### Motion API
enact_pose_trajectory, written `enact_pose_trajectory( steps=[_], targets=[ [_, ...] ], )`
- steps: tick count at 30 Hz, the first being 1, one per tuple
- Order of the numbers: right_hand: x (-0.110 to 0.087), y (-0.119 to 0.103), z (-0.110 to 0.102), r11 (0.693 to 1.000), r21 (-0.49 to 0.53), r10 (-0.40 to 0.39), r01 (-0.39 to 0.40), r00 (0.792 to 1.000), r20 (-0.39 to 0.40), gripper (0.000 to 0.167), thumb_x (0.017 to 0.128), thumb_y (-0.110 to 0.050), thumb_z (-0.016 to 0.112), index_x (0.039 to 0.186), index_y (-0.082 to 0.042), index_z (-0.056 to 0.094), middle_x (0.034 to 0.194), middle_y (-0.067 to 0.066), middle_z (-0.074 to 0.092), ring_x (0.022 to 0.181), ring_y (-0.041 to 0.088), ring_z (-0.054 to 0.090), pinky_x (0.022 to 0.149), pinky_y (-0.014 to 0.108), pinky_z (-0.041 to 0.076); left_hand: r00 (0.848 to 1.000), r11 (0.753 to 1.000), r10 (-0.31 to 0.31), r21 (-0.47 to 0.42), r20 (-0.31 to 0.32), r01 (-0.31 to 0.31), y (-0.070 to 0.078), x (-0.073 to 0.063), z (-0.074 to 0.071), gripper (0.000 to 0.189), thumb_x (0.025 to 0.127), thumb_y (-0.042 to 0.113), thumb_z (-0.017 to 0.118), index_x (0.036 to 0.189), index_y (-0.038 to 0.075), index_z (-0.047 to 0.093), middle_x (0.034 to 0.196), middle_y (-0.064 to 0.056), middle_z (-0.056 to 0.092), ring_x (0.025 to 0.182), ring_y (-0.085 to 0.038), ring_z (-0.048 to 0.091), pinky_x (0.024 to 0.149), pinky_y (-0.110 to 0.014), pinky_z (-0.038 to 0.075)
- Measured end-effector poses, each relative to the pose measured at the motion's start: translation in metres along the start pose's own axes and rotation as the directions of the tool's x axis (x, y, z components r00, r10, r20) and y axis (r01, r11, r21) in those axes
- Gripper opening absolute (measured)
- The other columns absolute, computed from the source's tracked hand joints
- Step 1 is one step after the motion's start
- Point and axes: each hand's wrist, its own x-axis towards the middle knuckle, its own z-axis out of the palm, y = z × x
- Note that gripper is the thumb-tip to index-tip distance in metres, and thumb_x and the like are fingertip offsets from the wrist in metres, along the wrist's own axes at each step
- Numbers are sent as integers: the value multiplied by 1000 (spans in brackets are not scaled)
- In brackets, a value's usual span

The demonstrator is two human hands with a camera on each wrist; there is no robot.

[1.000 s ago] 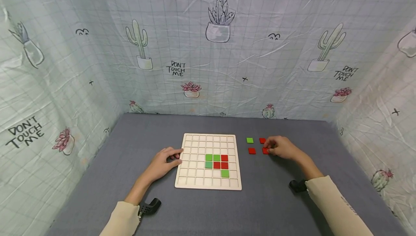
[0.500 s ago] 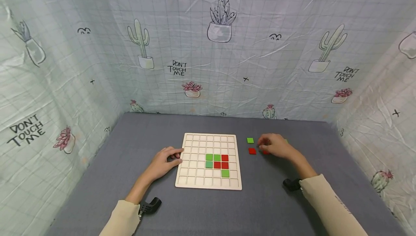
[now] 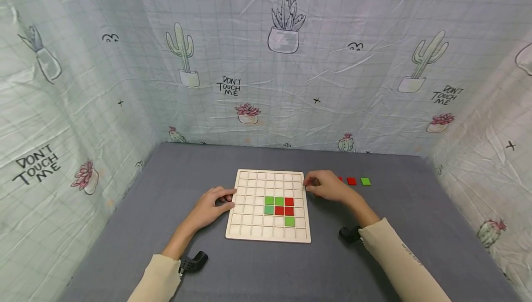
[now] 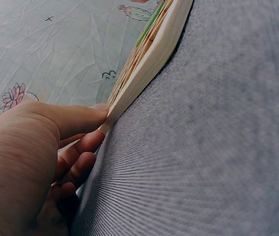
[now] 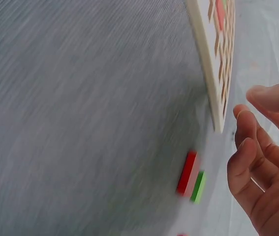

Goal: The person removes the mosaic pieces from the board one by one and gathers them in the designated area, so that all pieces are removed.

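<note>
Pale wood grid board (image 3: 247, 231) lies between the hands; the relaxed fingers of the left hand (image 3: 209, 207) merely touch its left edge, so a bump could shift it. The right hand (image 3: 326, 185), fingers parted, appears empty beside the right edge, contact unclear; behind it, one red tile (image 3: 340, 178) is partly hidden.

Wrinkled cactus-print cloth (image 3: 357, 75), lettered "DON'T TOUCH ME", behind grey tabletop (image 3: 266, 269).

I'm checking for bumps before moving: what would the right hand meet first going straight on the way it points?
Most likely the board, at its right edge; the right hand may be high enough to pass over it, but height is hard to judge.
</note>
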Motion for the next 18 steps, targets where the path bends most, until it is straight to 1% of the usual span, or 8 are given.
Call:
enact_pose_trajectory(
  steps=[7,10,13,18],
  targets=[
    [17,-23,13,999,-8,-47,47,998,41,11,97,-11,68,106,-9,74,97,2,73,63,9,55,60,26,46,1000,1000,-1,-1,0,1,0,-1,0,41,97,29,74,137,18,69,99,12,62,90,-4,55,84,-31,45],
    [23,-31,19,998,13,-57,56,996,69,11,98,-12,68,106,-10,74,98,2,73,66,10,56,61,26,47,1000,1000,2,1,-2,-2,0,-1,0,41,97,29,74,136,18,69,99,12,63,90,-4,55,84,-30,45],
    [27,-37,23,998,19,-64,63,994,83,11,97,-14,69,106,-12,75,97,0,73,68,11,58,62,26,48,1000,1000,20,-2,-13,-20,0,0,0,41,97,28,74,136,16,70,99,11,64,90,-4,55,84,-30,46],
    [34,-43,28,996,-15,-87,89,992,93,8,96,-15,71,104,-14,75,95,-1,73,76,9,62,70,27,50,998,999,50,-4,-37,-50,1,0,1,40,96,26,75,134,12,71,98,8,65,89,-4,56,82,-30,46]
  ],
)
